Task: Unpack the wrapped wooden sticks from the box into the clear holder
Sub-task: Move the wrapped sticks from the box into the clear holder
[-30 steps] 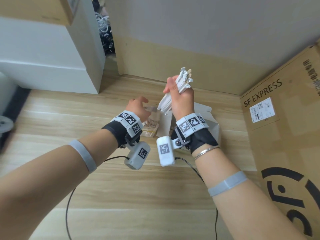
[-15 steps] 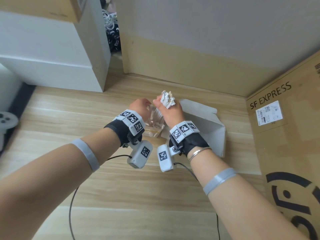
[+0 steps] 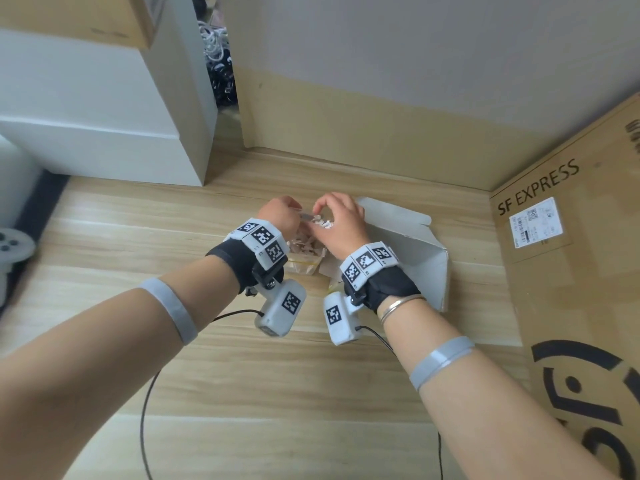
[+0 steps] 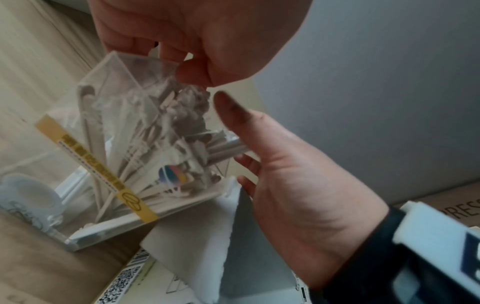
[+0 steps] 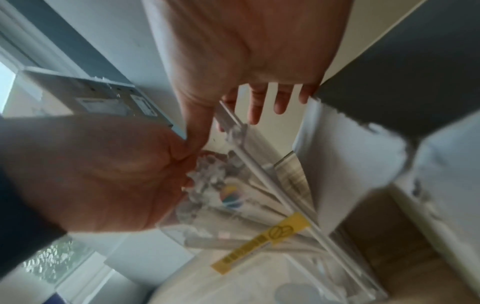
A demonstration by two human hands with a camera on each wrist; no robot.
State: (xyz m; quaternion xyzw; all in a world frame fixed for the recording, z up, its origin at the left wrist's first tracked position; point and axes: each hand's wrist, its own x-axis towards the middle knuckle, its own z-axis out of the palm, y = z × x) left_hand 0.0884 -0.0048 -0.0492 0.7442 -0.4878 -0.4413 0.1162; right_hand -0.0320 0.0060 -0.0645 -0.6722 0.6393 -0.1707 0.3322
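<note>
Pale wood table [image 3: 242, 358] carries everything. Left hand [image 3: 278, 216] grips the clear holder's [image 4: 124, 131] rim, fingers curled round the wall. Wrapped wooden sticks [image 4: 182, 115] stand inside it, long axis upright, fanned. Right hand [image 3: 341, 223] sits directly above their tops, fingertips seemingly pinching them, though blur hides contact. White box [image 3: 412, 251] lies just right.

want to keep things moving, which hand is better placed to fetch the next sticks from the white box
Right, likely. The right hand is over the clear square plastic holder, fingertips on the white paper-wrapped sticks, right beside the open white cardboard box. The left hand steadies the holder's rim, farther from the box.
</note>
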